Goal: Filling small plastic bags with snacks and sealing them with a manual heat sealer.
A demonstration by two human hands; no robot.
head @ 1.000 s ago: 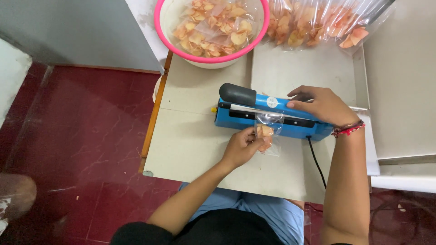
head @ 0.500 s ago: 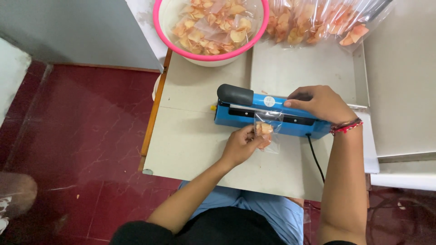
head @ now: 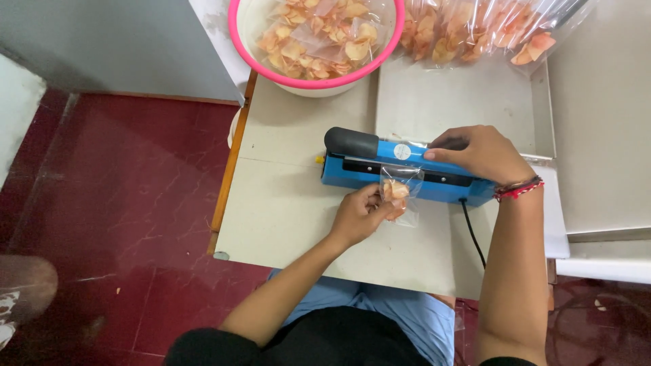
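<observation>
Small clear plastic bag of orange-pink chips (head: 397, 198): lies w/ its open top fed under the arm of the blue tabletop heat sealer w/ black handle (head: 400, 169), body of bag hanging out on the near side, toward the worktop's (head: 285, 217) near edge. Approx. mid-worktop.

Left hand (head: 357, 215): just left of bag, touching it; thumb + fingers closed in a pinch on bag's left side. Forearm comes up from near edge at a slant, wrist bent slightly right.

Right hand (head: 478, 153): palm down on top of sealer's arm, right half, fingers curled over the far side, index tip pointing left along the bar. Pressing flat, not wrapped round anything. Red-and-dark thread bracelet (head: 519, 189) at wrist; forearm runs straight back to near edge.

Sealer: sits across worktop, left-right, black handle end at left; black power cord (head: 472, 234) leaves its right near corner, goes off near edge.

Far edge: round pink-rimmed white basin (head: 313, 76) w/ filled chip bags, far-left corner; large clear plastic bag of chips (head: 475, 30) beside it, to the right.

Below: dark red tiled floor (head: 122, 203).
</observation>
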